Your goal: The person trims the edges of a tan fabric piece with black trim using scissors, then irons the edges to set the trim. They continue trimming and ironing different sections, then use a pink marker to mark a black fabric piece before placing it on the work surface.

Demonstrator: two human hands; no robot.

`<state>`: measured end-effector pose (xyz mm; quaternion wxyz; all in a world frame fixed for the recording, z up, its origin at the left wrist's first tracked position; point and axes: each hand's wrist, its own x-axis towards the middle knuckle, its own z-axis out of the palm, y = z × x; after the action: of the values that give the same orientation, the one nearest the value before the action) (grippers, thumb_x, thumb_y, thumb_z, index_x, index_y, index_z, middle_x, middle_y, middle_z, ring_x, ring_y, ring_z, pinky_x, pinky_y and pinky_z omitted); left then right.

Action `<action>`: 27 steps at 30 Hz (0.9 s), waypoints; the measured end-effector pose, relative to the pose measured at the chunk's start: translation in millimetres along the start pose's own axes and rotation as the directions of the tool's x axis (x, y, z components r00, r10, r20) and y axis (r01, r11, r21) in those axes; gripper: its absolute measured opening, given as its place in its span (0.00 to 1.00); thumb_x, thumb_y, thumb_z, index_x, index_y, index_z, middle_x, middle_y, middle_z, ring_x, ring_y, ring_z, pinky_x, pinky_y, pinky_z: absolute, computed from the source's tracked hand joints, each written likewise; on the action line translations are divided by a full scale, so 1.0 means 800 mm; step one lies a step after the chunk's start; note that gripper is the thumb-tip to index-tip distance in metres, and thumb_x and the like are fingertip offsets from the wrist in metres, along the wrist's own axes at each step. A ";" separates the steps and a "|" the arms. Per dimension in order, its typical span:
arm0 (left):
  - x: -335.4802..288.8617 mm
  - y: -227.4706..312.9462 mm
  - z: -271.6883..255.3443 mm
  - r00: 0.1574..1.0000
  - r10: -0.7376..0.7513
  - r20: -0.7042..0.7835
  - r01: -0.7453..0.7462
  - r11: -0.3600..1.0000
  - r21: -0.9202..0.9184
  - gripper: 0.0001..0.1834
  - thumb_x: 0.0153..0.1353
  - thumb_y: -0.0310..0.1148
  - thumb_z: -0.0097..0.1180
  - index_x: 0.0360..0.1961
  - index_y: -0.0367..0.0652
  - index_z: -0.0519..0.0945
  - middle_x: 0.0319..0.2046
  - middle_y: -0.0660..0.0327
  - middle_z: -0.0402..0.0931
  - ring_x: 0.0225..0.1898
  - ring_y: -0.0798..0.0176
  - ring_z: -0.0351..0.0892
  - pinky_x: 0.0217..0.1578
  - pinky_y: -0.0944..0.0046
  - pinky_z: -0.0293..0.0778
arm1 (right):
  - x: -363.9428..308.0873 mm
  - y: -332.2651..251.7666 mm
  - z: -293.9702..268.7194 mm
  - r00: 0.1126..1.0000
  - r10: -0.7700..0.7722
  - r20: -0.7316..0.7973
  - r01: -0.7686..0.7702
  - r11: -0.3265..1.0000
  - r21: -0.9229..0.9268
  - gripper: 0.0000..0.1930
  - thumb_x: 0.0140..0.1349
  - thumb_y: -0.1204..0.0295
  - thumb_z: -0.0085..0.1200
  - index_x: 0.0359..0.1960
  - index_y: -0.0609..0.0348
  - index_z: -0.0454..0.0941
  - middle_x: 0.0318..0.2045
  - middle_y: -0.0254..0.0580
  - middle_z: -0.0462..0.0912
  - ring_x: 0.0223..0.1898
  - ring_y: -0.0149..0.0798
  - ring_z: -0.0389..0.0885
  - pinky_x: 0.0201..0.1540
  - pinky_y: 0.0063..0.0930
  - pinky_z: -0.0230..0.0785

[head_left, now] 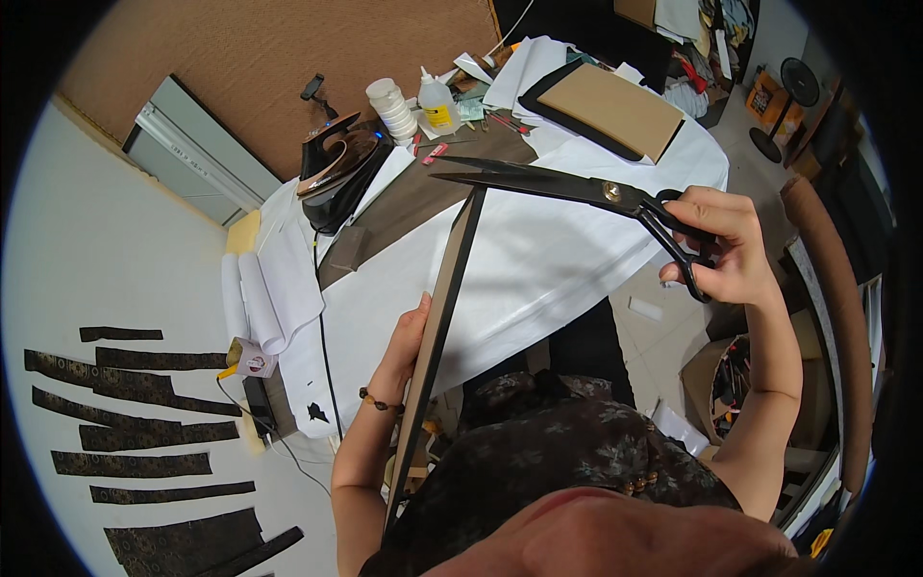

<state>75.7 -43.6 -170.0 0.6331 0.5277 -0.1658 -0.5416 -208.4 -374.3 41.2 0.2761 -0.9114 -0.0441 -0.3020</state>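
My right hand grips the handles of large black scissors, fingers and thumb in the loops. The blades point left and stand slightly apart. Their tips reach just above the top end of a long, narrow brown and black strip, seen nearly edge-on. Whether the blades touch the strip, I cannot tell. My left hand holds the strip from its left side partway down; most fingers are hidden behind it. The strip slants down toward my body, in front of the white sheet covering the table.
A clothes iron stands at the table's far left, beside stacked white cups and a glue bottle. Brown board lies on black sheets at the back right. Dark patterned pieces hang left; a brown roll leans right.
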 end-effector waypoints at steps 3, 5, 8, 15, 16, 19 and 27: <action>-0.002 0.004 0.008 0.999 -0.006 -0.034 0.007 1.000 0.029 0.30 0.70 0.60 0.39 0.22 0.49 0.76 0.15 0.73 0.67 0.16 0.78 0.62 0.18 0.74 0.61 | -0.002 0.002 -0.001 1.000 0.006 0.006 -0.006 1.000 -0.002 0.26 0.40 0.66 0.73 0.39 0.71 0.82 0.25 0.40 0.77 0.23 0.30 0.73 0.22 0.20 0.61; -0.003 0.006 0.011 0.999 -0.003 -0.050 0.005 0.999 0.045 0.30 0.70 0.60 0.39 0.22 0.49 0.76 0.15 0.73 0.67 0.16 0.78 0.62 0.18 0.74 0.61 | -0.002 0.002 0.000 1.000 0.007 0.003 -0.007 1.000 0.002 0.26 0.40 0.65 0.73 0.40 0.71 0.82 0.25 0.40 0.77 0.23 0.30 0.73 0.22 0.20 0.60; -0.002 0.005 0.009 0.999 0.010 -0.035 -0.008 0.999 0.036 0.30 0.70 0.60 0.38 0.22 0.49 0.76 0.15 0.73 0.67 0.16 0.78 0.62 0.18 0.74 0.60 | -0.002 0.004 0.000 1.000 -0.018 0.006 0.018 1.000 -0.006 0.26 0.40 0.65 0.73 0.40 0.71 0.82 0.25 0.40 0.77 0.23 0.30 0.73 0.22 0.20 0.60; -0.002 0.010 0.011 0.999 0.018 0.043 -0.018 1.000 -0.009 0.29 0.71 0.58 0.37 0.23 0.49 0.75 0.15 0.73 0.67 0.15 0.79 0.62 0.18 0.75 0.61 | -0.002 0.004 0.001 0.999 -0.040 -0.003 0.040 0.999 0.001 0.27 0.40 0.65 0.73 0.41 0.72 0.82 0.25 0.41 0.78 0.23 0.31 0.74 0.22 0.21 0.61; -0.002 0.011 0.013 0.999 0.020 0.042 -0.020 1.000 -0.006 0.29 0.71 0.58 0.37 0.22 0.49 0.75 0.15 0.73 0.67 0.16 0.79 0.62 0.18 0.75 0.61 | -0.003 0.004 0.002 0.999 -0.044 -0.009 0.044 0.999 0.005 0.27 0.40 0.66 0.73 0.41 0.72 0.82 0.25 0.41 0.78 0.23 0.31 0.74 0.22 0.21 0.61; -0.003 0.012 0.016 0.999 0.026 0.038 -0.027 1.000 0.014 0.29 0.71 0.58 0.37 0.22 0.49 0.75 0.15 0.73 0.67 0.16 0.79 0.62 0.18 0.75 0.61 | -0.002 0.002 0.002 0.999 -0.045 -0.006 0.045 0.999 0.009 0.27 0.40 0.66 0.73 0.41 0.72 0.81 0.25 0.42 0.77 0.22 0.31 0.73 0.21 0.22 0.61; -0.005 0.015 0.019 1.000 0.019 0.000 -0.019 0.998 0.061 0.29 0.71 0.58 0.37 0.21 0.49 0.74 0.14 0.74 0.66 0.16 0.79 0.62 0.18 0.75 0.60 | -0.003 0.008 0.002 0.999 -0.038 -0.027 0.038 0.999 0.016 0.29 0.43 0.61 0.73 0.42 0.70 0.80 0.22 0.37 0.73 0.21 0.28 0.68 0.21 0.21 0.55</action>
<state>68.2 -49.2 -152.1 0.6219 0.5453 -0.1868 -0.5301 -208.0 -378.4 35.9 0.2783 -0.9039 -0.0600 -0.3191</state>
